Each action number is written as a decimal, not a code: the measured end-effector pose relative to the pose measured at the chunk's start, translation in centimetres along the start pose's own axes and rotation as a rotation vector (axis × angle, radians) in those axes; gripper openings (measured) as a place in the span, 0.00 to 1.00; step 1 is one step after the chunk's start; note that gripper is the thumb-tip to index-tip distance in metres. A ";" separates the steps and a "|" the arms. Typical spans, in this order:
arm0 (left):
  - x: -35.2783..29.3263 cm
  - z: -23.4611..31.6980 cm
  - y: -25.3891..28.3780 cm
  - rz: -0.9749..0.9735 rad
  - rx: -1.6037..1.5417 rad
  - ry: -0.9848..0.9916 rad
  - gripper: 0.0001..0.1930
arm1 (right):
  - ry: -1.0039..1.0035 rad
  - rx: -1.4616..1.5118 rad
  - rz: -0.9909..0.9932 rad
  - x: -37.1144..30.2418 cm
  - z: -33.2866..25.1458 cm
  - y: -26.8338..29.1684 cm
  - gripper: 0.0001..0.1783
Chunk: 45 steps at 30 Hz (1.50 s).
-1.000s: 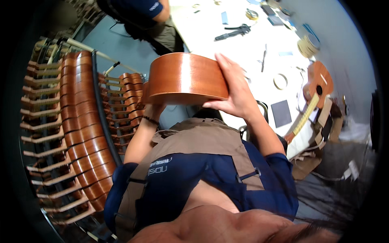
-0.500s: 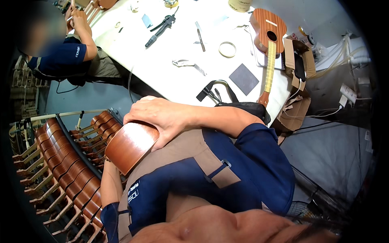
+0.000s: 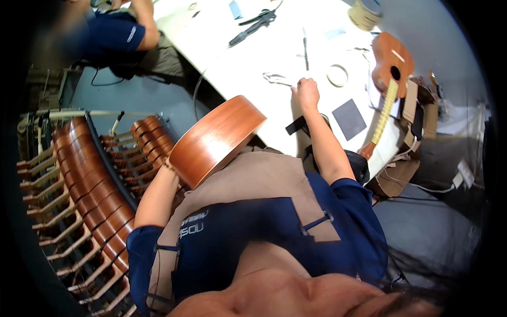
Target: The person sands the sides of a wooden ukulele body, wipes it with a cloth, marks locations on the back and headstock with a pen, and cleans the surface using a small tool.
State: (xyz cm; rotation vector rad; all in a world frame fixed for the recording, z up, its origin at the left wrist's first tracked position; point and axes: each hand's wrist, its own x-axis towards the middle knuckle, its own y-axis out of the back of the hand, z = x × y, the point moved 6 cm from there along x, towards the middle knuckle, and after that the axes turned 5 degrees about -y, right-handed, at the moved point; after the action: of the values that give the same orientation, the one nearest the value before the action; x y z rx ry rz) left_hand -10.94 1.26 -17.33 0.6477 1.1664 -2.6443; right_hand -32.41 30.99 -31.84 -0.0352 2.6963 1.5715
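A glossy reddish-brown ukulele (image 3: 219, 140) is held against my apron, its curved side toward me. My left hand (image 3: 170, 177) holds it at its left end; the fingers are hidden behind the body, and a beaded bracelet circles the wrist. Out over the white table (image 3: 296, 42), my right hand (image 3: 306, 94) is closed, knuckles up, at the near end of a slim silvery-white tool (image 3: 275, 79). Its exact kind cannot be made out. A dark square sheet (image 3: 349, 119) lies to the right of my right forearm, and a roll of tape (image 3: 337, 75) sits just beyond the hand.
Another ukulele (image 3: 393, 61) lies at the table's right, near cardboard boxes (image 3: 412, 113). A black air gun (image 3: 256, 26) and a thin dark tool (image 3: 305, 50) lie farther back. Racked ukulele bodies (image 3: 95, 179) stand at my left. A co-worker (image 3: 116, 31) sits at the far left.
My right hand has left the ukulele and reached forward right to the tool on the table. The ukulele has shifted up and right in view, with more of its side showing.
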 end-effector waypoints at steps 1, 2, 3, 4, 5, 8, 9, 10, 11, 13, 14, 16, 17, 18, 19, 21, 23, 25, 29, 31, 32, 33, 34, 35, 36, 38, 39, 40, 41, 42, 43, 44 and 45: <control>0.2 0.1 -0.4 -0.008 -0.001 0.005 0.26 | -0.014 -0.023 -0.045 -0.2 -0.7 -0.1 0.14; 0.6 0.0 -0.8 -0.021 0.002 0.012 0.26 | -0.008 -0.052 -0.043 -0.4 -1.3 -0.2 0.13; 0.8 0.1 -1.1 -0.030 0.002 0.017 0.26 | -0.005 -0.083 -0.038 -0.6 -1.7 -0.3 0.13; 0.9 0.2 -1.2 -0.035 0.005 0.019 0.26 | -0.045 -0.051 -0.079 -0.5 -1.7 -0.7 0.13; 1.1 0.3 -1.4 -0.042 0.006 0.022 0.26 | -0.089 -0.019 -0.114 -0.1 -1.4 -1.0 0.12; 1.1 0.6 -1.8 -0.058 0.016 0.027 0.26 | -0.124 0.078 -0.094 -0.1 0.5 -1.3 0.12; 1.1 0.7 -1.9 -0.061 0.018 0.028 0.26 | -0.116 0.113 -0.067 -0.3 0.6 -0.4 0.12; 1.0 0.8 -2.0 -0.063 0.017 0.028 0.26 | -0.210 0.211 -0.160 -0.3 1.6 0.3 0.12; 1.1 0.8 -2.2 -0.072 0.020 0.033 0.26 | -0.238 0.266 -0.091 -0.3 2.5 1.5 0.11; 0.9 0.9 -2.4 -0.071 0.024 0.031 0.26 | -0.260 0.489 -0.054 -0.9 1.5 5.2 0.12; 0.9 0.8 -2.4 -0.074 0.020 0.035 0.26 | -0.233 0.816 -0.085 -1.7 -0.3 7.2 0.12; 0.9 0.8 -2.8 -0.084 0.029 0.040 0.26 | -0.130 1.151 -0.148 -4.7 -5.7 12.6 0.12; 0.9 0.7 -2.9 -0.092 0.031 0.045 0.26 | -0.058 1.153 -0.174 -6.8 -8.7 15.7 0.13; 1.0 0.6 -3.2 -0.098 0.035 0.052 0.26 | -0.025 1.186 -0.310 -9.0 -10.9 17.4 0.12; 0.8 0.6 -3.3 -0.101 0.039 0.052 0.26 | 0.013 1.214 -0.447 -11.0 -12.8 18.7 0.12; 0.6 0.3 -3.5 -0.110 0.046 0.064 0.26 | -0.007 1.367 -0.803 -14.1 -15.9 19.9 0.12; 0.4 0.2 -3.7 -0.113 0.052 0.079 0.26 | -0.090 1.456 -1.018 -15.5 -17.4 20.2 0.13; 0.0 0.1 -3.8 -0.111 0.061 0.085 0.26 | -0.084 1.426 -1.071 -16.1 -18.2 20.3 0.13; -0.7 0.0 -3.9 -0.110 0.076 0.098 0.26 | 0.004 1.455 -1.115 -17.1 -18.8 20.2 0.13; -0.8 0.1 -3.9 -0.109 0.084 0.103 0.26 | 0.040 1.438 -1.110 -17.2 -19.0 20.3 0.13; -0.8 -0.1 -3.9 -0.109 0.082 0.107 0.26 | 0.042 1.423 -1.113 -17.3 -19.0 20.3 0.13; -1.0 -0.1 -4.0 -0.108 0.084 0.109 0.26 | 0.037 1.439 -1.117 -17.3 -19.0 20.3 0.13; -1.0 -0.1 -4.0 -0.106 0.085 0.108 0.26 | 0.032 1.455 -1.122 -17.4 -18.9 20.2 0.13; -1.1 -0.1 -4.0 -0.108 0.081 0.107 0.26 | 0.028 1.469 -1.128 -17.4 -18.9 20.2 0.13; -1.1 -0.1 -4.1 -0.109 0.084 0.106 0.26 | 0.049 1.456 -1.101 -17.4 -18.9 20.3 0.13; -1.2 -0.2 -4.2 -0.110 0.086 0.106 0.26 | 0.089 1.428 -1.053 -17.3 -18.9 20.5 0.13; -1.1 -0.2 -4.3 -0.112 0.080 0.104 0.26 | 0.314 1.338 -0.882 -16.8 -19.0 21.2 0.14; -1.1 -0.2 -4.5 -0.116 0.080 0.104 0.26 | 0.529 1.235 -0.706 -16.4 -19.0 21.7 0.14; -1.1 -0.3 -4.6 -0.117 0.079 0.102 0.26 | 0.730 1.120 -0.525 -16.5 -19.0 22.4 0.14; -1.0 -0.3 -4.6 -0.118 0.077 0.102 0.26 | 0.743 1.121 -0.450 -16.5 -18.8 22.8 0.16; -1.0 -0.4 -4.7 -0.123 0.076 0.103 0.26 | 0.797 1.071 -0.369 -16.6 -18.9 23.0 0.16; -1.0 -0.4 -4.8 -0.121 0.074 0.104 0.26 | 0.848 1.022 -0.288 -16.8 -18.9 23.1 0.16; -1.1 -0.5 -4.8 -0.120 0.072 0.104 0.26 | 0.896 0.971 -0.207 -17.0 -18.9 23.3 0.17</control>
State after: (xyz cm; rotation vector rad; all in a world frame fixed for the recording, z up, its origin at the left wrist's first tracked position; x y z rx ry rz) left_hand -11.42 4.84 -13.97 0.7590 1.1765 -2.7947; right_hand -16.24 26.18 -1.82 -1.1620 3.5611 0.0024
